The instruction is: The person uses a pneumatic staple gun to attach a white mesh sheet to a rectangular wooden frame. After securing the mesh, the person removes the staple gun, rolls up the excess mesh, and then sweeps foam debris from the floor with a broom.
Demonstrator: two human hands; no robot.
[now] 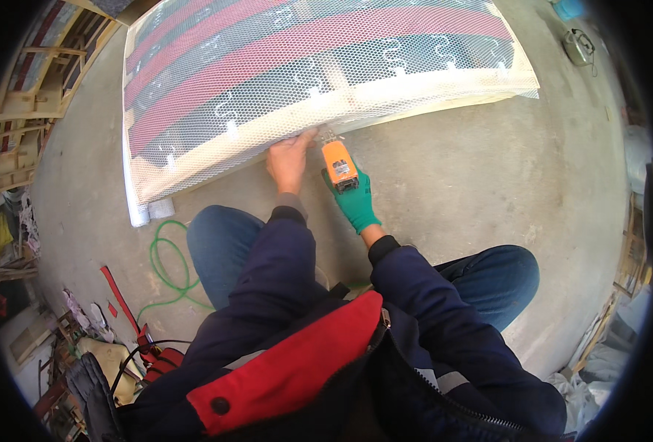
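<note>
**Your hands at the frame**

Mesh covers the frame ahead. A green hose loops beside your left leg. Your bare left hand touches the near edge; the view doesn't tell whether it pinches. Just right, your gloved right hand is clamped on the orange stapler, its nose at that edge.

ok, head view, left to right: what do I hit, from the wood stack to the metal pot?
Wooden frames → green hose → bare left hand → orange tool in the green-gloved right hand → metal pot.
</note>
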